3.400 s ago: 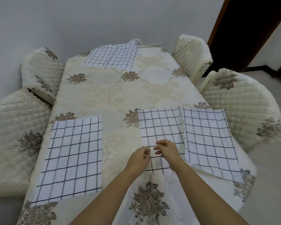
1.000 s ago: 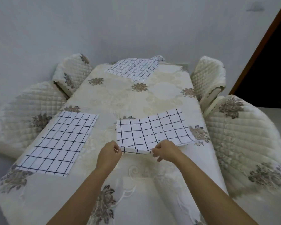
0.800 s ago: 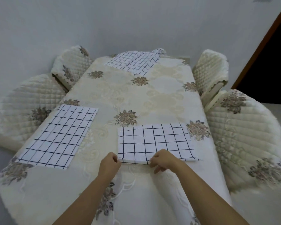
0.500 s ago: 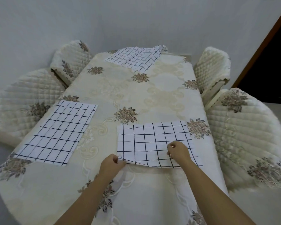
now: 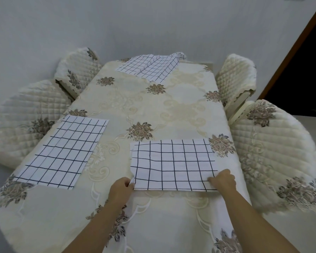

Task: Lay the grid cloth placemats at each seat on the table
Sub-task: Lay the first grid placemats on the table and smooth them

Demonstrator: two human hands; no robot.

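A white placemat with a dark grid (image 5: 173,164) lies flat at the near right of the table (image 5: 164,105). My left hand (image 5: 121,189) pinches its near left corner. My right hand (image 5: 223,180) pinches its near right corner. A second grid placemat (image 5: 62,152) lies flat at the near left. A third grid cloth (image 5: 150,67), rumpled and partly folded over, sits at the far end of the table.
The table wears a cream cloth with brown flower prints. Quilted cream chairs stand on both sides: two on the left (image 5: 24,117) (image 5: 77,72), two on the right (image 5: 235,79) (image 5: 274,152). A dark doorway (image 5: 303,70) opens at the far right.
The placemat was turned crosswise and pulled toward the near edge. My right hand slid from the mat's middle to its near right corner. My left hand stays on the near left corner.
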